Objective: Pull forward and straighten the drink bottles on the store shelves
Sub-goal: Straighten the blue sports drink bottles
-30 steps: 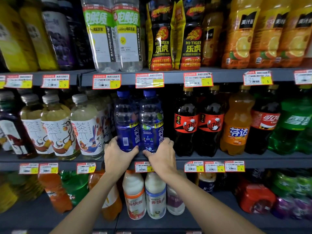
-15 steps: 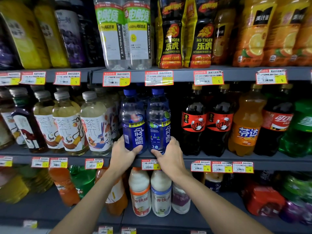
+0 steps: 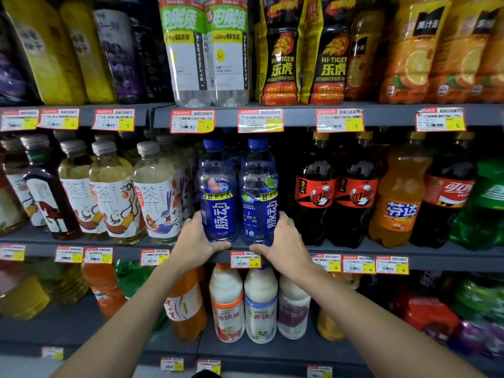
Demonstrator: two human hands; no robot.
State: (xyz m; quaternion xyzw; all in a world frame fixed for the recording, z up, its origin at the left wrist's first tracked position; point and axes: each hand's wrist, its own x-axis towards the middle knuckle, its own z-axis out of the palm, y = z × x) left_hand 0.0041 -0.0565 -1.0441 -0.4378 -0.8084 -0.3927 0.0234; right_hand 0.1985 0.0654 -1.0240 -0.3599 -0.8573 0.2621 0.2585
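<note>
1. Centrally, two blue bottles stand upright and touching at the front edge of the middle shelf (image 3: 354,248): the left blue bottle (image 3: 218,192) and the right blue bottle (image 3: 259,192), labels facing out.
2. Left hand (image 3: 195,241) grips the base of the left blue bottle, thumb lying across its foot.
3. Right hand (image 3: 283,244) grips the base of the right blue bottle likewise.
4. Tea bottles (image 3: 155,192) stand just left of the pair; cola bottles (image 3: 316,192) just right.
5. Price tag (image 3: 244,260) sits on the shelf lip between both hands.
6. Milk-drink bottles (image 3: 260,304) occupy the shelf below.
</note>
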